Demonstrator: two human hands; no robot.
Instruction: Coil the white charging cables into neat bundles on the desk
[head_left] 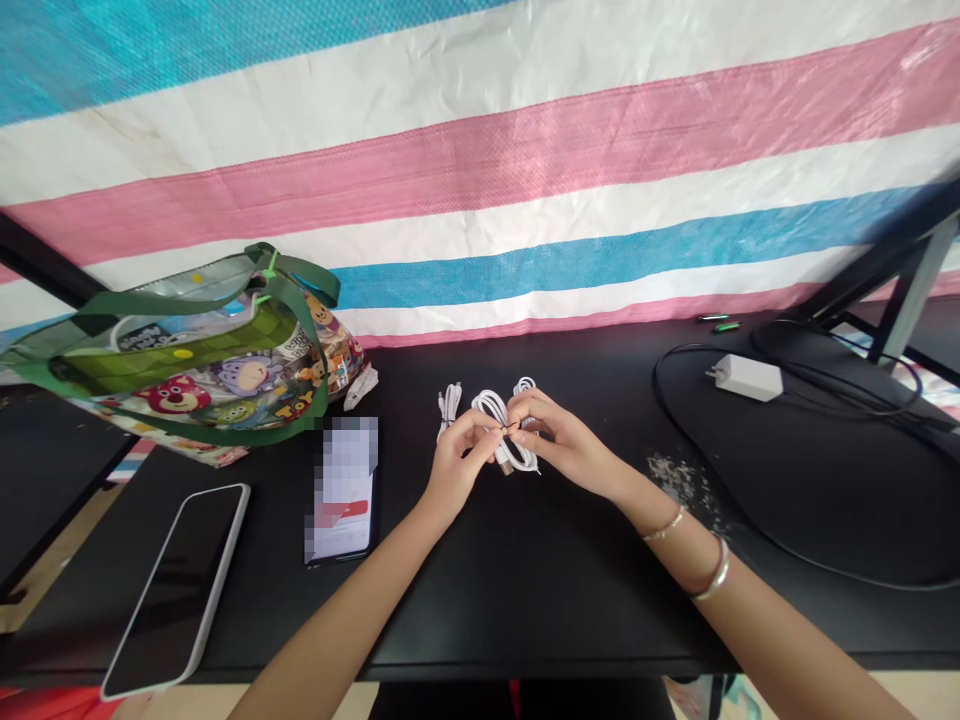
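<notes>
A coiled white charging cable (pixel 529 461) lies on the black table between my hands, with a dark tie around its middle. My left hand (pixel 466 448) pinches the tie from the left. From the right, my right hand (pixel 559 438) pinches the same dark tie, its thumb and finger close to the left fingertips. A second bundled white cable (pixel 450 402) rests just beyond my left hand. Part of another white cable bundle (pixel 525 384) shows behind my right hand, which hides the rest of it.
At left stand a green-handled cartoon tote bag (pixel 247 375), a lit phone (pixel 343 500) and a dark-screened phone (pixel 178 590). To the right are a white charger (pixel 748 378), a looped black cable (pixel 720 480) and scattered crumbs (pixel 679 480). A striped sheet (pixel 480 180) hangs behind.
</notes>
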